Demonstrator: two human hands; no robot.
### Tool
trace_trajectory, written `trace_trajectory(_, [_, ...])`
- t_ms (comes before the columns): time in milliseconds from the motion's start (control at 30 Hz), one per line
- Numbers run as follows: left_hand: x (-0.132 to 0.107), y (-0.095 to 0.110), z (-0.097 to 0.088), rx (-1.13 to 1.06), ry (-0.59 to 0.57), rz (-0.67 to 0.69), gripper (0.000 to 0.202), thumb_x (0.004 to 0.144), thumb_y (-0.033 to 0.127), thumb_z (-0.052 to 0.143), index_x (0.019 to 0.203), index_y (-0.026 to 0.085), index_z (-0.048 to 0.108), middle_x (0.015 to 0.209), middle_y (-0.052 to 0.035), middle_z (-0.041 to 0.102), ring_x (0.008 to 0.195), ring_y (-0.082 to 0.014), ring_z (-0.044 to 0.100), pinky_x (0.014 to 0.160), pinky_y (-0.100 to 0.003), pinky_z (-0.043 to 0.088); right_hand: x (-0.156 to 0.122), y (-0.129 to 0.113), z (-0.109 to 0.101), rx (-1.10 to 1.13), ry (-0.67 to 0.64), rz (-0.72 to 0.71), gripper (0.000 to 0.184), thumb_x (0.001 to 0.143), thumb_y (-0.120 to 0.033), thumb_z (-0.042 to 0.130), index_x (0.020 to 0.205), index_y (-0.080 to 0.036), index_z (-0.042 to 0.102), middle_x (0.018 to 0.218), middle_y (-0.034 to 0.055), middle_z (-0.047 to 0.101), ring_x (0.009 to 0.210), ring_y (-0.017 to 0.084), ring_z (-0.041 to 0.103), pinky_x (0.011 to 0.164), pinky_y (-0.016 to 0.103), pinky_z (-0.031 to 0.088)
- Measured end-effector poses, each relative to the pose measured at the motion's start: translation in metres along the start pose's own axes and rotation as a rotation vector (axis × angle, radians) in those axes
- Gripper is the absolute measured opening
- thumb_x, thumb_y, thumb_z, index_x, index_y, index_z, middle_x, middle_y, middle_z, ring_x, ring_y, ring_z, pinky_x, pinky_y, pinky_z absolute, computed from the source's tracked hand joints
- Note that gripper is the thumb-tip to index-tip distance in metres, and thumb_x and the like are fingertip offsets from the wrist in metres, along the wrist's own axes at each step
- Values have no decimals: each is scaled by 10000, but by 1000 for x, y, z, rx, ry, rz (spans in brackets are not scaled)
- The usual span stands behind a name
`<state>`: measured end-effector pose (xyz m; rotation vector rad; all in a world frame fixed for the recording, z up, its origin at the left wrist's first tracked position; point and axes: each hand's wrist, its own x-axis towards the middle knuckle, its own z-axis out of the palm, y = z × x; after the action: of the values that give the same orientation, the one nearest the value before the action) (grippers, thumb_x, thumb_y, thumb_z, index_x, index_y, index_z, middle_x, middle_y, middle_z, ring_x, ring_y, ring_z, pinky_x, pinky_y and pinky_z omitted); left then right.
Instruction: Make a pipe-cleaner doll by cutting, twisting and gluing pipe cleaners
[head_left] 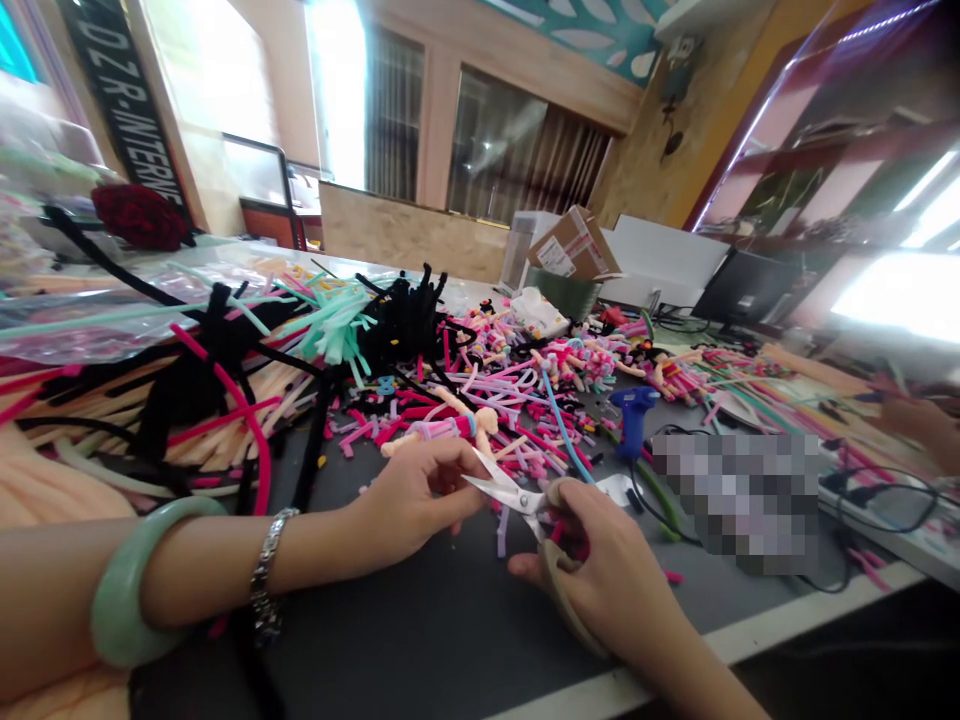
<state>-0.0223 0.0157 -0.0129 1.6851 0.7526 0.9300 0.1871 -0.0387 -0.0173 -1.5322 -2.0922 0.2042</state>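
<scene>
My right hand grips a pair of scissors by the handles. Their silver blades stand slightly apart, with the tips pointing left at the fingers of my left hand. That hand is pinched closed; what its fingertips hold is too small or hidden to make out. Just beyond it is a small doll of fuzzy pipe cleaners, peach with pink, lilac and blue. The hand covers part of it, so I cannot tell whether they touch. Short cut pipe-cleaner pieces lie around the blades.
A blue glue gun stands right of the scissors, its cord trailing right. Behind lie bundles of mint and black pipe cleaners, then finished-looking dolls. A cardboard box sits at the back. Another person's hand is far right.
</scene>
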Motion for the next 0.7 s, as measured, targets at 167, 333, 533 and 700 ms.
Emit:
trace_trajectory(167, [0, -2, -1, 0, -12, 8, 153, 758, 236, 609, 816, 94, 609, 686, -32, 596, 513, -87, 526, 457, -198, 454, 1, 2, 1, -42, 22, 3, 433, 658, -570, 703, 771, -210, 491, 712, -15, 532, 660, 171, 474, 604, 270, 333])
trace_trajectory(333, [0, -3, 0, -11, -20, 30, 190, 779, 283, 613, 834, 102, 595, 682, -22, 576, 515, -86, 518, 452, -200, 450, -1, 4, 4, -44, 52, 55, 398, 638, -536, 731, 720, -211, 517, 622, -39, 488, 583, 145, 444, 545, 249, 325])
trace_trajectory(533, [0, -5, -1, -37, 6, 43, 199, 793, 302, 625, 754, 123, 548, 637, 9, 553, 455, -54, 503, 439, -172, 410, -1, 4, 7, -15, 67, 112, 328, 670, -405, 737, 694, -211, 474, 627, -37, 510, 582, 144, 463, 562, 250, 357])
trace_trajectory(700, [2, -5, -1, -69, 12, 33, 206, 791, 318, 623, 769, 131, 539, 633, 9, 557, 442, -57, 501, 431, -177, 392, 2, 5, 5, -21, 67, 59, 385, 629, -412, 776, 803, -203, 503, 730, 0, 539, 677, 187, 497, 637, 287, 396])
